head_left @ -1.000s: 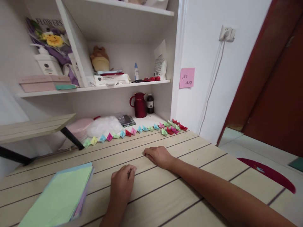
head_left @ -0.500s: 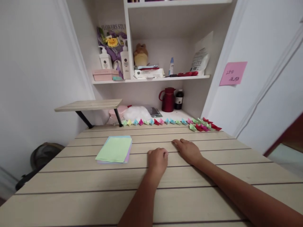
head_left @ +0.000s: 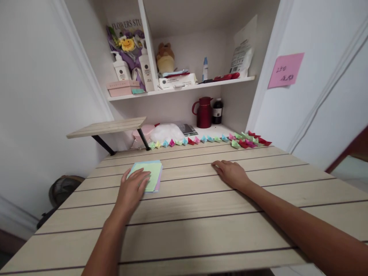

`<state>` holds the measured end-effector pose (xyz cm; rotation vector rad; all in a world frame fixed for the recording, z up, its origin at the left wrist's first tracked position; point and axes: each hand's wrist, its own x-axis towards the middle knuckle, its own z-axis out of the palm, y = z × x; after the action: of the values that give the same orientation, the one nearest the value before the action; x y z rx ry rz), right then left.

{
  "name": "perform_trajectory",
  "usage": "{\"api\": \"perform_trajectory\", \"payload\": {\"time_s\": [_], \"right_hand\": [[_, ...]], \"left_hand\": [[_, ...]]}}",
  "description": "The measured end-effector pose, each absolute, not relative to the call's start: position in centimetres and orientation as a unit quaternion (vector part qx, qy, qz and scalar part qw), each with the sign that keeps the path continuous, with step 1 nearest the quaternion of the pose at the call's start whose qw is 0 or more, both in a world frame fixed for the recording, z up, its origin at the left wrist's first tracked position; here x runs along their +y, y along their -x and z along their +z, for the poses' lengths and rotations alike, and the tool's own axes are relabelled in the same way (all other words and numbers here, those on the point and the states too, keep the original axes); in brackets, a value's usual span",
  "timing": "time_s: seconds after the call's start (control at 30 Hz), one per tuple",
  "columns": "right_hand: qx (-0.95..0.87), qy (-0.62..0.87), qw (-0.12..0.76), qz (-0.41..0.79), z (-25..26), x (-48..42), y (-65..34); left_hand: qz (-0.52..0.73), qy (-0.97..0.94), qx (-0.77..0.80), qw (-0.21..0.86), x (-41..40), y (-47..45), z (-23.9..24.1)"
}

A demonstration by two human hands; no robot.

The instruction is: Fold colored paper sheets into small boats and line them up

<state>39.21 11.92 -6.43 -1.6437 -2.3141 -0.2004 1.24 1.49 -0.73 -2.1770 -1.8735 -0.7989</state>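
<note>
On the left of the table lies a stack of coloured paper sheets [head_left: 154, 173], light green on top with blue and lilac edges showing. My left hand [head_left: 132, 188] is over the stack's near left part, its fingers extended across the green top sheet; whether they press on it I cannot tell. My right hand [head_left: 232, 174] rests on the bare wood right of centre, fingers stretched out and holding nothing. Along the table's back edge runs a row of small folded paper boats [head_left: 190, 141] in several colours, bunched into a cluster [head_left: 249, 142] at the right end.
The slatted wooden table [head_left: 184, 214] backs onto a white shelf unit [head_left: 184, 87]. A small raised wooden shelf [head_left: 109, 127] on black legs stands at the back left. Behind the boats are a red jug [head_left: 204, 113], a dark bottle [head_left: 217, 112] and a white bundle [head_left: 167, 132].
My left hand has moved left from the middle of the table to the paper stack, and its curled fingers have opened out. My right hand stays in place. The view has tilted slightly.
</note>
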Motion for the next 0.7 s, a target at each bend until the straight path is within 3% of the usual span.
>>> {"api": "perform_trajectory", "payload": {"time_s": [0.23,0.7], "right_hand": [[-0.802,0.574,0.154,-0.056,-6.2,11.8,-39.3],[-0.815,0.548,0.187,-0.02,-6.8,12.4,-40.2]], "left_hand": [[-0.176,0.715,-0.677,-0.023,2.0,-0.8,-3.1],[-0.214,0.7,-0.667,-0.14,-0.2,-1.1,-1.5]]}}
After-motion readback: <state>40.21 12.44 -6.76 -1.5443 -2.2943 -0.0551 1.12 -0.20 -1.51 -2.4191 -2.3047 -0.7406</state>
